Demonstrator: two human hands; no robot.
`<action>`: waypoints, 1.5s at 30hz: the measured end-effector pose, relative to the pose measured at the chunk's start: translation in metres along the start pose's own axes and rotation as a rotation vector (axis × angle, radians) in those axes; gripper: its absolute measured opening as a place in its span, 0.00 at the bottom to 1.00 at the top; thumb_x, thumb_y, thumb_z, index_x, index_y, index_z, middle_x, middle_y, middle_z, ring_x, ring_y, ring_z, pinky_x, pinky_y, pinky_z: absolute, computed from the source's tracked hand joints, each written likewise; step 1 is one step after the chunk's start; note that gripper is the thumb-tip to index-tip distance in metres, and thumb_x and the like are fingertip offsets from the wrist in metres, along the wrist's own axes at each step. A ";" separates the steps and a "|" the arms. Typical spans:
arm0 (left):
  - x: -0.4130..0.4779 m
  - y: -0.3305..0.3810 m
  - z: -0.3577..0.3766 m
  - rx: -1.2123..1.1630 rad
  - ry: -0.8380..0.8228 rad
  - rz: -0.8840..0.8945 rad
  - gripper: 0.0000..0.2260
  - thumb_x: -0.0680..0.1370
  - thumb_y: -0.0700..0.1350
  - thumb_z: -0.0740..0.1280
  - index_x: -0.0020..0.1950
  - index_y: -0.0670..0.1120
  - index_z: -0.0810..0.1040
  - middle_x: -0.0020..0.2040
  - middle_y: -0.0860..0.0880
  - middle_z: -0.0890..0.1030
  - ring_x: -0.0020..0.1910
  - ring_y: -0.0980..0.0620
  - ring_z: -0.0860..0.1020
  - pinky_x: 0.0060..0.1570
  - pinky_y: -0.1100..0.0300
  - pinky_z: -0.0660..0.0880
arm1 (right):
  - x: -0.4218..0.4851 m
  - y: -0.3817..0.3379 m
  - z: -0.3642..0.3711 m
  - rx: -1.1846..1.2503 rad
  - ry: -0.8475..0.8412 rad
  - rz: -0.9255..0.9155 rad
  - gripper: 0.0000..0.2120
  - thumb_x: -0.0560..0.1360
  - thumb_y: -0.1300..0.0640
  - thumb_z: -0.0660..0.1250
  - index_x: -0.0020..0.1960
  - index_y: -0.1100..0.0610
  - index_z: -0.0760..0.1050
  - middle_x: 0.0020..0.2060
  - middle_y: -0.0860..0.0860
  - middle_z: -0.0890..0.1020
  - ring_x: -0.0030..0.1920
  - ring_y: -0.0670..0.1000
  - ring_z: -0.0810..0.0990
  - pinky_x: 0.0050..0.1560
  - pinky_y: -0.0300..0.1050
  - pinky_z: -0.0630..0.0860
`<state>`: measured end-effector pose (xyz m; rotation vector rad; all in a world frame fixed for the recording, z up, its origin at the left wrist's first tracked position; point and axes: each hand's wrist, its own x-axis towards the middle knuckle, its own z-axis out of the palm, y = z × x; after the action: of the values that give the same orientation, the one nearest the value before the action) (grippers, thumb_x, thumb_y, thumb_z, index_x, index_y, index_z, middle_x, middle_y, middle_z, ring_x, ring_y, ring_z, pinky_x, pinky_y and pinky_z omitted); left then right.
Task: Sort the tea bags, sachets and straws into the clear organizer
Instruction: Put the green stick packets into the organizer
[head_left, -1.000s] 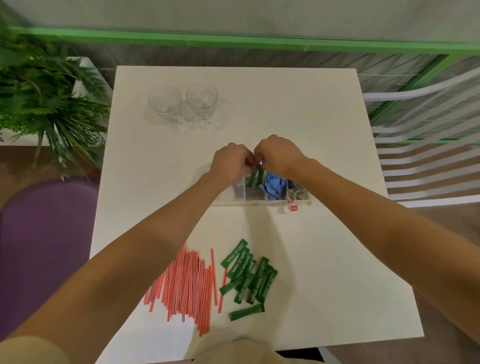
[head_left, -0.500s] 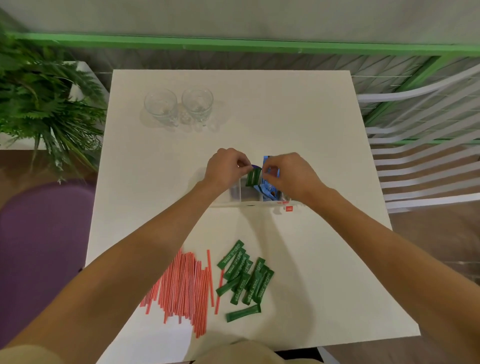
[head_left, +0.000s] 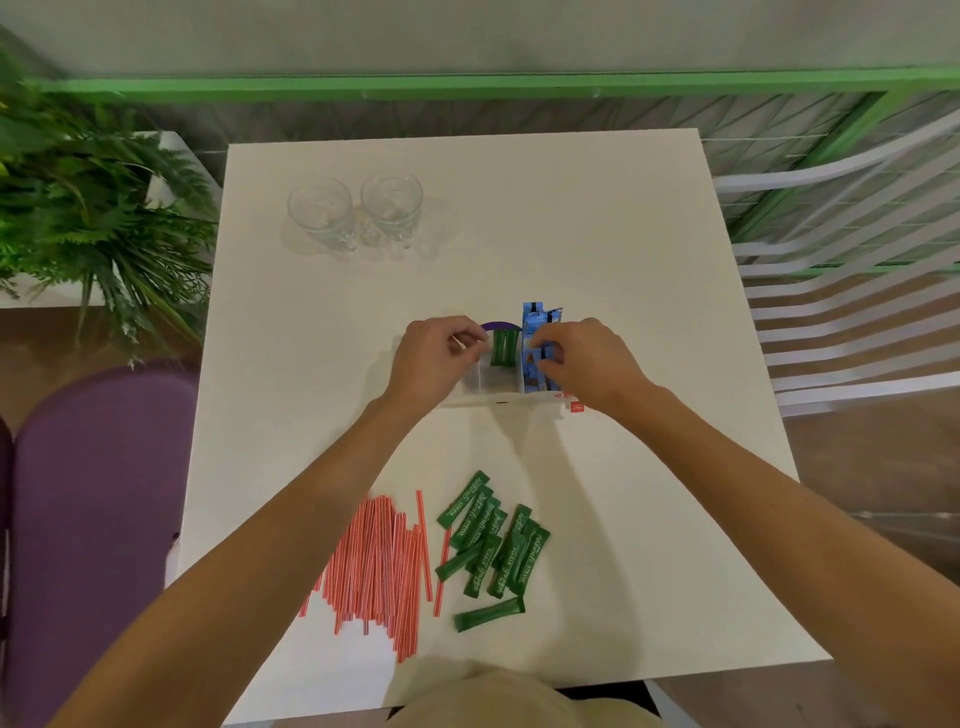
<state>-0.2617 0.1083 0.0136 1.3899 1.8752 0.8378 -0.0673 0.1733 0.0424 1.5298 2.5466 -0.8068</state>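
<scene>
The clear organizer (head_left: 492, 385) stands mid-table. Green sachets (head_left: 505, 347) stand upright in its middle compartment, and blue tea bags (head_left: 535, 322) fill the compartment to their right. My left hand (head_left: 434, 358) is at the organizer's left end, its curled thumb and fingers pinching the rim beside the green sachets. My right hand (head_left: 589, 358) pinches the blue tea bags from the right. Near the table's front edge lie a loose pile of green sachets (head_left: 493, 540) and, left of it, a pile of red straws (head_left: 379, 566).
Two empty glasses (head_left: 322, 213) (head_left: 392, 205) stand at the back left of the white table (head_left: 623, 249). A fern (head_left: 78, 208) and a purple chair (head_left: 93, 519) are on the left, a white slatted chair (head_left: 857, 260) on the right. A small red tag (head_left: 576, 408) lies by the organizer.
My hands have parted. The right one moved from the green sachets to the blue tea bags, and the left one drew back to the organizer's left end. The green sachets now stand in the compartment.
</scene>
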 end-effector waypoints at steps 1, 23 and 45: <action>-0.008 0.001 0.001 -0.017 -0.017 0.015 0.03 0.73 0.41 0.72 0.44 0.49 0.84 0.37 0.54 0.83 0.34 0.56 0.78 0.41 0.60 0.77 | -0.001 0.004 0.000 0.029 0.015 0.016 0.11 0.76 0.58 0.66 0.58 0.53 0.78 0.38 0.51 0.77 0.40 0.54 0.77 0.40 0.44 0.72; -0.108 -0.045 0.045 0.596 -0.454 -0.056 0.09 0.76 0.48 0.66 0.56 0.52 0.76 0.46 0.55 0.81 0.46 0.53 0.78 0.43 0.59 0.74 | -0.017 0.005 0.017 0.194 0.088 0.015 0.17 0.77 0.59 0.65 0.64 0.51 0.73 0.28 0.45 0.71 0.31 0.49 0.73 0.38 0.46 0.76; -0.089 -0.038 0.011 -0.052 -0.233 -0.307 0.04 0.72 0.40 0.72 0.42 0.46 0.79 0.42 0.51 0.82 0.33 0.52 0.81 0.35 0.65 0.74 | -0.072 -0.031 0.115 -0.010 -0.377 0.109 0.19 0.71 0.37 0.69 0.46 0.53 0.77 0.44 0.52 0.82 0.46 0.53 0.80 0.44 0.45 0.76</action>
<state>-0.2534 0.0149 -0.0118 1.0804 1.8100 0.5429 -0.0811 0.0501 -0.0216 1.3475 2.1757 -0.9613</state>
